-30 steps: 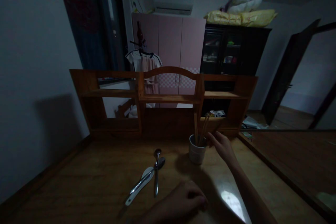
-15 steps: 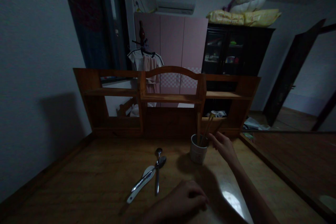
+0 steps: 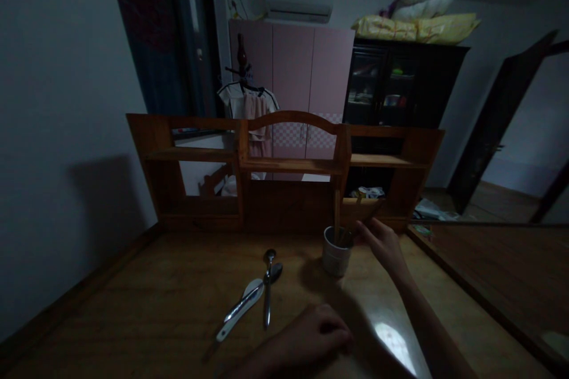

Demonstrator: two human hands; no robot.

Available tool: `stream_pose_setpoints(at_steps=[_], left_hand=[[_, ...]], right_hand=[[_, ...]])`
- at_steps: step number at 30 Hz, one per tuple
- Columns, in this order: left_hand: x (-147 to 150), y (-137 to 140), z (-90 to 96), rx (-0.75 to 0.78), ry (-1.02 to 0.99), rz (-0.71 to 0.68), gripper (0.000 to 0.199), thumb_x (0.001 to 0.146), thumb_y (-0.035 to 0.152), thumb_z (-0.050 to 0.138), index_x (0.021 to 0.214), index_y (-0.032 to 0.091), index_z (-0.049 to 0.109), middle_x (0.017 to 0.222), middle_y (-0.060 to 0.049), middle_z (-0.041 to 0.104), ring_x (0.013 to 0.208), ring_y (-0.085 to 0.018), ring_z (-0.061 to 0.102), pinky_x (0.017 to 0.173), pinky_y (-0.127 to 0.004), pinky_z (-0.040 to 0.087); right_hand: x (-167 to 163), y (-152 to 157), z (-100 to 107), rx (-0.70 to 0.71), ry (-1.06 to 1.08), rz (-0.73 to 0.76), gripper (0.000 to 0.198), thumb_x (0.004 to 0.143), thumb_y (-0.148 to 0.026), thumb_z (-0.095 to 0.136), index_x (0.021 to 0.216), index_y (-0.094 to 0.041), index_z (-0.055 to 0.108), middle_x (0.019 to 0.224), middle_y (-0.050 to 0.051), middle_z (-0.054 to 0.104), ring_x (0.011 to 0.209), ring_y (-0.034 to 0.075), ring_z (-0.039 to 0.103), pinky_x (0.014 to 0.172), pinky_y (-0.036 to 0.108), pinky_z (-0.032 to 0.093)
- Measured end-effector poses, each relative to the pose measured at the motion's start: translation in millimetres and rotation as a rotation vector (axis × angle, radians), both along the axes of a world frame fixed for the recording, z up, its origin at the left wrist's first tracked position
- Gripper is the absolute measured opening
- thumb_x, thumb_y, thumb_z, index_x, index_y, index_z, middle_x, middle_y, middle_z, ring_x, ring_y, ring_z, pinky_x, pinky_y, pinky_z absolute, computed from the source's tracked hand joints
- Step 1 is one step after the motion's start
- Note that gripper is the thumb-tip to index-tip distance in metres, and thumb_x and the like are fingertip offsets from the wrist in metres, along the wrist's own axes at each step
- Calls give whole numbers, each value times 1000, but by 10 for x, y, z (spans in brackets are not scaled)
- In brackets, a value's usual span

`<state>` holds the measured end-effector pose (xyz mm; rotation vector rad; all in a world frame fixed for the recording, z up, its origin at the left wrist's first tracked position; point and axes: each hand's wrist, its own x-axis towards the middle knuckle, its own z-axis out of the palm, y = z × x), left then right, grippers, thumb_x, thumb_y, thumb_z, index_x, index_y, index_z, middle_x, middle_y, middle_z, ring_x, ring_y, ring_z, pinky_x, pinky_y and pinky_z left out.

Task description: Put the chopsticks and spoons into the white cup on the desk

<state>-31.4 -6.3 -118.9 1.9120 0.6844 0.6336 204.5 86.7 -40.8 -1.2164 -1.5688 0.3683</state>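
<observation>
A small pale cup (image 3: 336,259) stands upright on the wooden desk, holding several thin wooden chopsticks (image 3: 336,213). At its right rim is my right hand (image 3: 380,243), with thumb and fingers pinched on a dark chopstick that leans up to the right; the grip is partly hidden in the dim light. My left hand (image 3: 313,334) rests on the desk nearer to me, its fingers curled, with nothing visible in them. Left of it lie two metal spoons (image 3: 267,302) and a white spoon (image 3: 237,315), crossing one another.
A wooden shelf unit (image 3: 288,166) with compartments runs along the back of the desk (image 3: 133,296). A wall (image 3: 62,130) borders the left side. On the right, a raised wooden edge (image 3: 471,296) bounds the desktop. Bright glare lies by my right forearm.
My right hand has shifted slightly up and right at the cup's rim. The upright chopsticks beside it now sit lower or are harder to see. My left hand and the spoons stay put.
</observation>
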Motion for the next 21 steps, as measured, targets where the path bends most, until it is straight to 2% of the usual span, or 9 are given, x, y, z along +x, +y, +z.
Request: stream_pose_setpoints(at_steps=[3, 9, 17, 21], left_hand=[[0, -4, 11, 8, -9, -4, 21, 87, 26, 57, 87, 18, 76, 86, -2, 73, 85, -16, 63, 76, -23, 44], [11, -1, 31, 14, 1, -24, 23, 87, 26, 56, 90, 17, 77, 90, -4, 75, 84, -16, 65, 78, -24, 46], [9, 17, -14, 42, -33, -23, 21, 88, 25, 57, 88, 18, 77, 87, -3, 75, 86, -16, 66, 81, -24, 45], [8, 17, -19, 33, -41, -26, 22, 88, 28, 58, 89, 17, 77, 88, -4, 75, 84, -17, 66, 78, -24, 46]], right_hand=[[14, 40, -42, -12, 5, -2, 44, 90, -62, 56, 92, -19, 65, 81, 7, 70, 68, 26, 67, 59, 28, 49], [37, 64, -178, -39, -27, -28, 48, 88, -65, 58, 74, -19, 61, 59, 3, 62, 52, 22, 60, 49, 26, 41], [49, 67, -209, -60, -32, -75, 54, 84, -71, 58, 72, -18, 61, 66, 6, 65, 55, 21, 60, 47, 25, 38], [75, 86, -221, -81, -23, -87, 53, 82, -71, 61, 74, -18, 63, 65, 6, 65, 56, 21, 61, 49, 26, 40]])
